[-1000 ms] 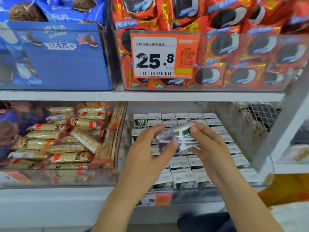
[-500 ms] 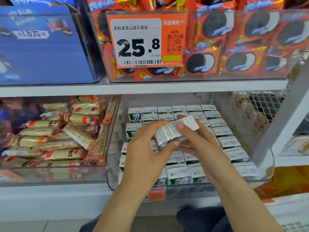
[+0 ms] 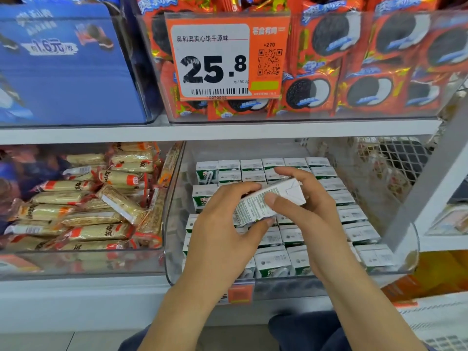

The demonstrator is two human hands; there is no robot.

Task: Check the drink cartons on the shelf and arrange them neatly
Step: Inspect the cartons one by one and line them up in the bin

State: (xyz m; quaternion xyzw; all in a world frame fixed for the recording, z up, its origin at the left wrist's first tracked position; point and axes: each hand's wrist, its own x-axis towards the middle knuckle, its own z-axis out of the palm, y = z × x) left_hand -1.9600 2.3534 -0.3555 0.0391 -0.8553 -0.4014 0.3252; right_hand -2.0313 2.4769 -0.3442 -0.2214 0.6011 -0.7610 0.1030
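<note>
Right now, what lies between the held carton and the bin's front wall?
In the head view, rows of upright drink cartons fill the stretch between the held carton and the clear bin's front wall; both hands partly cover them.

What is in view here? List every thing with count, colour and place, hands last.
held carton: one, white with fine print, tilted above the carton bin, between both hands
cartons: many, white tops and green fronts, upright in rows in the clear bin on the lower shelf, right
bin: one, clear plastic, lower shelf
snack bars: many, beige with orange ends, piled loosely in the lower left bin
price tag: one, orange and white, reads 25.8, on the upper bin front
cookie packs: many, orange-red, upper shelf right
blue box: one, upper shelf left
left hand: grips the held carton's lower end
right hand: pinches its upper end
</note>
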